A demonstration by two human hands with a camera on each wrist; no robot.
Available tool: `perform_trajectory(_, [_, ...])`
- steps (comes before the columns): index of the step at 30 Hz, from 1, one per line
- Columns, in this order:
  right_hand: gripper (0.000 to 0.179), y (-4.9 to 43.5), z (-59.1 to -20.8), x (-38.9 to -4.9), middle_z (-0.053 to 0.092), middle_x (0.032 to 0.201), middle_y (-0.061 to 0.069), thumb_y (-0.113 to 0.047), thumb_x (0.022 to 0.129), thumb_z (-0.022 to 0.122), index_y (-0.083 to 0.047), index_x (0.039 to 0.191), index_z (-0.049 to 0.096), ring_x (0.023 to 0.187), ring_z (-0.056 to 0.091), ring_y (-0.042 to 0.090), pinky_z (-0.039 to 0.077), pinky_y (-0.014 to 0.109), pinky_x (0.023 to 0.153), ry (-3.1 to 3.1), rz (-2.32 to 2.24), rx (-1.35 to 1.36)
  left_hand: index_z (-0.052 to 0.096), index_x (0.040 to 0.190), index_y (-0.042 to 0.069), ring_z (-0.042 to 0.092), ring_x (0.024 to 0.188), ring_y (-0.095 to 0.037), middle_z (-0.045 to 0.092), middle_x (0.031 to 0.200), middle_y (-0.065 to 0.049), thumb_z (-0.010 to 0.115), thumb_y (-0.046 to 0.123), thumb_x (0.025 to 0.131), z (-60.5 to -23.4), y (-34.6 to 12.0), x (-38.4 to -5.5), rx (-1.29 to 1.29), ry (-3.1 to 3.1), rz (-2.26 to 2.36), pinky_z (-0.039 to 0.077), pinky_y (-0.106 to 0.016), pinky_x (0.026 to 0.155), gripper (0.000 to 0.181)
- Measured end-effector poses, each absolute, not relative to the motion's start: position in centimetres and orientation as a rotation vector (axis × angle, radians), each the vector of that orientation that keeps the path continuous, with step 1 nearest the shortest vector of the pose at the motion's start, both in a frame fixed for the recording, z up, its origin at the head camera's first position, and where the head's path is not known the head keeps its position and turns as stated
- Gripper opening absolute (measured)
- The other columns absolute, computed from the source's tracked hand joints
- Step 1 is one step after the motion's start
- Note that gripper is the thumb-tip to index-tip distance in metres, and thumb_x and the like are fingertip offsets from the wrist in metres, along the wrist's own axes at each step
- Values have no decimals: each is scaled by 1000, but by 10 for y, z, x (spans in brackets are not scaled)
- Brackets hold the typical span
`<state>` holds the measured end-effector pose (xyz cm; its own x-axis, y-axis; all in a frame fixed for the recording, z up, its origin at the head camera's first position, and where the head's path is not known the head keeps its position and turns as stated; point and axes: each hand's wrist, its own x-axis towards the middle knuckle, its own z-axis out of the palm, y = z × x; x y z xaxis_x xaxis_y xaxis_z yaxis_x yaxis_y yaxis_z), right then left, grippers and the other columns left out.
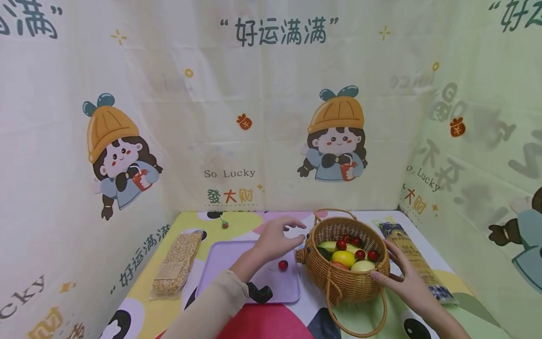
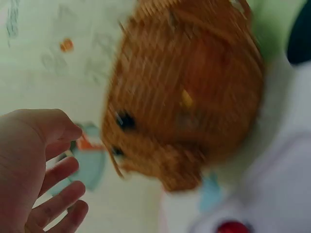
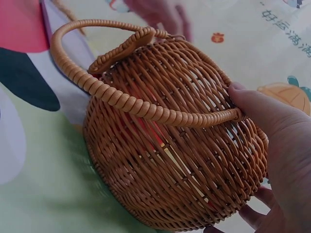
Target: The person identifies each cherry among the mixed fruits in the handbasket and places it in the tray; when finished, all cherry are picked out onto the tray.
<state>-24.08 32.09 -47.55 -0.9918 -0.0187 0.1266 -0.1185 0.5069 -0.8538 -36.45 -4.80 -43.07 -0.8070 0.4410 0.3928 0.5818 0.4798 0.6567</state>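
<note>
A round wicker basket (image 1: pixel 355 287) stands on the right of the table, tilted toward me, its looped handle (image 3: pixel 141 109) hanging down in front. Inside lie a lemon (image 1: pixel 343 258), several dark red cherries (image 1: pixel 341 245) and other pale fruit. My right hand (image 1: pixel 404 280) grips the basket's right side, thumb on the rim and fingers round the outside (image 3: pixel 286 145). To the basket's left, my left hand (image 1: pixel 275 240) hovers over the tray with its fingers loosely bent and nothing in them; the left wrist view shows a gap between hand (image 2: pixel 34 170) and basket.
A purple tray (image 1: pixel 224 263) lies left of the basket, with one red cherry (image 1: pixel 282 265) on it. A clear bag of grains (image 1: pixel 178 263) lies at left, a long yellow and blue packet (image 1: pixel 417 261) at right. A small red-and-green item (image 1: pixel 225 224) sits behind the tray.
</note>
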Motion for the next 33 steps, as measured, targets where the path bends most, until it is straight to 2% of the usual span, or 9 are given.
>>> perform_trajectory(8, [100, 323, -476, -240, 11, 183, 32, -27, 108, 75, -19, 181, 7, 162, 20, 65, 49, 77, 113, -2643, 1539, 106, 83, 122, 28, 72, 127, -23, 79, 130, 8, 81, 26, 101, -395, -7, -346, -1097, -2489, -1293, 60, -28, 103, 22])
perform_trajectory(11, [100, 322, -477, -240, 11, 183, 31, -27, 108, 75, -20, 181, 7, 162, 20, 64, 50, 75, 113, -2641, 1537, 98, 82, 124, 29, 72, 124, -21, 77, 129, 12, 82, 27, 101, -390, 8, -349, -1130, -2524, -1303, 62, -33, 104, 23])
perform_trajectory(15, [99, 320, -475, -240, 14, 183, 31, -27, 107, 76, -21, 180, 9, 162, 21, 63, 51, 74, 112, -2631, 1545, 109, 82, 126, 24, 72, 119, -19, 78, 125, 7, 83, 30, 101, -383, 25, -356, -1184, -2606, -1311, 64, -36, 100, 26])
perform_trajectory(19, [98, 319, -474, -239, 15, 183, 30, -27, 107, 76, -22, 180, 11, 163, 22, 62, 53, 71, 113, -2622, 1549, 119, 83, 125, 25, 73, 113, -13, 80, 120, 8, 83, 33, 101, -377, 39, -367, -1241, -2719, -1273, 61, -25, 92, 25])
perform_trajectory(24, [97, 319, -475, -239, 15, 183, 29, -27, 107, 75, -23, 180, 12, 163, 22, 62, 52, 73, 113, -2610, 1560, 132, 83, 118, 28, 69, 98, -2, 78, 108, 14, 84, 26, 100, -379, 56, -383, -1280, -2838, -1158, 59, -21, 85, 18])
perform_trajectory(30, [98, 321, -478, -239, 14, 183, 31, -26, 107, 75, -22, 180, 10, 162, 21, 64, 51, 75, 113, -2613, 1572, 117, 84, 123, 16, 68, 96, -5, 79, 109, 9, 82, 20, 101, -385, 73, -396, -1272, -2960, -1048, 58, -22, 82, 22])
perform_trajectory(33, [97, 322, -480, -239, 14, 182, 32, -25, 108, 75, -20, 180, 10, 162, 22, 64, 51, 75, 112, -2612, 1569, 119, 84, 122, 16, 71, 95, -7, 81, 111, 6, 82, 20, 100, -386, 80, -398, -1217, -3034, -1028, 60, -23, 82, 22])
